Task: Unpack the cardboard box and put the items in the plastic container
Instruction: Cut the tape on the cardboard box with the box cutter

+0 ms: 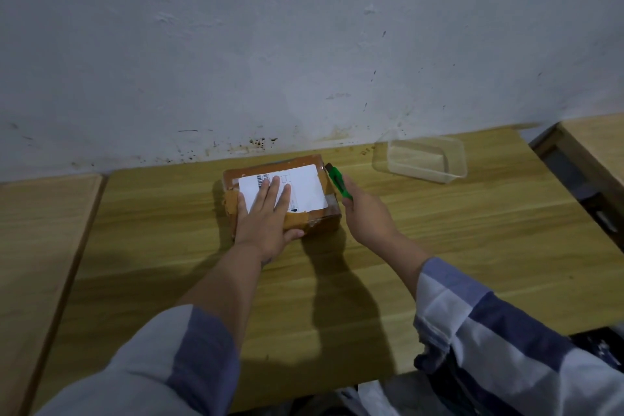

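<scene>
A brown cardboard box [280, 194], sealed with tan tape and bearing a white shipping label on top, lies flat and closed at the middle of the table. A clear, empty plastic container [423, 159] sits upright, apart to its right, near the wall.

Both arms reach out forward, sleeves pushed up past the wrists. Left hand [266, 213] is flat, palm down, fingers spread a bit and pointing away, thumb tucked along the near edge. Right hand [364, 209] sits just to its right, curled into a fist-style grip, knuckles up, wrist angled slightly inward.
</scene>
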`<state>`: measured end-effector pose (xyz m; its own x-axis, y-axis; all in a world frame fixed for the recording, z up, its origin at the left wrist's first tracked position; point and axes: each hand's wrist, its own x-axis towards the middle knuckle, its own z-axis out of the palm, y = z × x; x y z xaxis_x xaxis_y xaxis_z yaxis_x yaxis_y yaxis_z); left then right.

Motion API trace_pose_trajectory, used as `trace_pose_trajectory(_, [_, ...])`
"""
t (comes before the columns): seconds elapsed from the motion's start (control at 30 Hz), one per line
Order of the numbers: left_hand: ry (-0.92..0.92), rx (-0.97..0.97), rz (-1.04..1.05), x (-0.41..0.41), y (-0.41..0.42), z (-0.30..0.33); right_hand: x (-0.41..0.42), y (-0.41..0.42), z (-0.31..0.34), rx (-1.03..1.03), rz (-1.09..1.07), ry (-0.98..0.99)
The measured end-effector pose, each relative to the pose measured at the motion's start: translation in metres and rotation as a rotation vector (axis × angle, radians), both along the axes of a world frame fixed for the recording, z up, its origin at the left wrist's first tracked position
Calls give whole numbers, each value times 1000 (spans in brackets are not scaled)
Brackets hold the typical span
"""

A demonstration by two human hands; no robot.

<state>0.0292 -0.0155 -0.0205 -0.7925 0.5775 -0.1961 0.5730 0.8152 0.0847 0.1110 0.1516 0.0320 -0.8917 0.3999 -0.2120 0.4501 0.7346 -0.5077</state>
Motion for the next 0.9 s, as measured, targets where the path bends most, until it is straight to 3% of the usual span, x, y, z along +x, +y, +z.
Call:
trace_pose_trajectory(0.53, [12, 10, -1, -2, 0, -4, 2, -7, 0, 56, -34, 19])
trace_pose_trajectory(0.9, [17, -5, 13, -1, 2, -4, -19, -18, 14, 271, 49, -155])
